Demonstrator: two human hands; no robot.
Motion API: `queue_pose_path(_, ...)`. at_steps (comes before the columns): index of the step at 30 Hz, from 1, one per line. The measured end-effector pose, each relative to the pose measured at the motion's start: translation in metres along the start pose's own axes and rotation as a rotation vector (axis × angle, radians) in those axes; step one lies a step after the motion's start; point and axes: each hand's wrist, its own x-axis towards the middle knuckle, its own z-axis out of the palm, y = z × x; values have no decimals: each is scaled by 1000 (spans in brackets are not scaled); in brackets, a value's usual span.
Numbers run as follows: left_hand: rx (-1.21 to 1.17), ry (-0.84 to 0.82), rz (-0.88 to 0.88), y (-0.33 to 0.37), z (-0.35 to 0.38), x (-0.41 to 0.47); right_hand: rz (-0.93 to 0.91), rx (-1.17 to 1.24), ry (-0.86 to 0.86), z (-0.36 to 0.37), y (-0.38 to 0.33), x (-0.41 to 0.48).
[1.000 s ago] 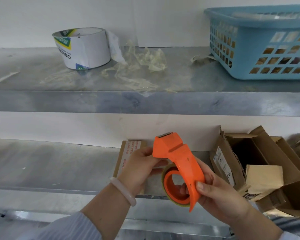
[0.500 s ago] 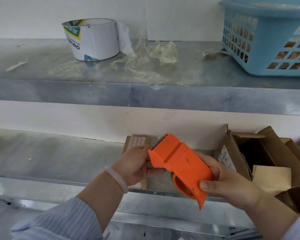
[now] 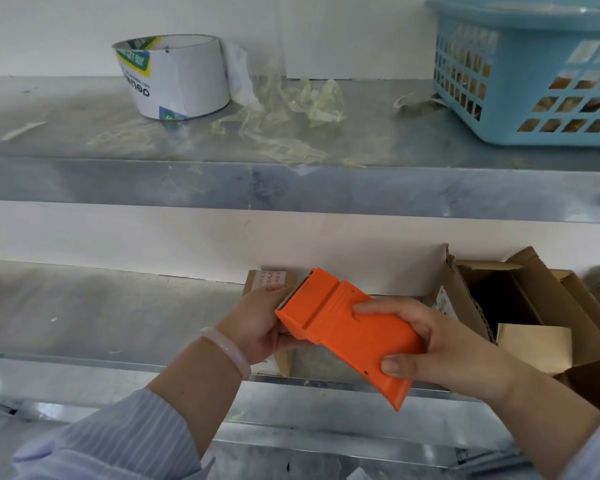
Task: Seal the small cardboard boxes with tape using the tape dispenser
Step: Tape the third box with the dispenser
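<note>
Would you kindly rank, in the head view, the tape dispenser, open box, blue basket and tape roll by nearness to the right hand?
1. Tape dispenser: held.
2. Open box: lower right.
3. Blue basket: upper right.
4. Tape roll: upper left.

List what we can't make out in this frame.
All head view.
- Tape inside the tape dispenser: orange shell faces the camera, hiding roll and tape end.
- The small cardboard box: mostly behind the left hand and dispenser; sealed or not, cannot tell.
- The blue basket: cut off by the right edge; contents glimpsed only through holes.
- The open boxes: cut off at the right edge.
</note>
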Motion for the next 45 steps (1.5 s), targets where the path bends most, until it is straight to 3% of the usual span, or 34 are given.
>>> queue_pose_path(9, 129, 35, 2, 0, -9, -4, -35, -22, 22, 5, -2, -6)
queue_pose_path(14, 243, 219, 165, -5, -8, -10, -47, -2, 52, 14, -1, -4)
queue_pose_path(21, 48, 437, 283, -16, -26, -21, 22, -121, 7, 5, -3, -8)
queue_pose_path(30, 21, 726, 415, -58, -63, -29, 57, -354, -124, -1, -3, 1)
queue_pose_path(39, -149, 830, 397, -65, -78, -25, 16, -473, -178, -5, -7, 8)
queue_pose_path(45, -50, 823, 367, -66, -92, -18, 11, -560, -180, -18, -1, 6)
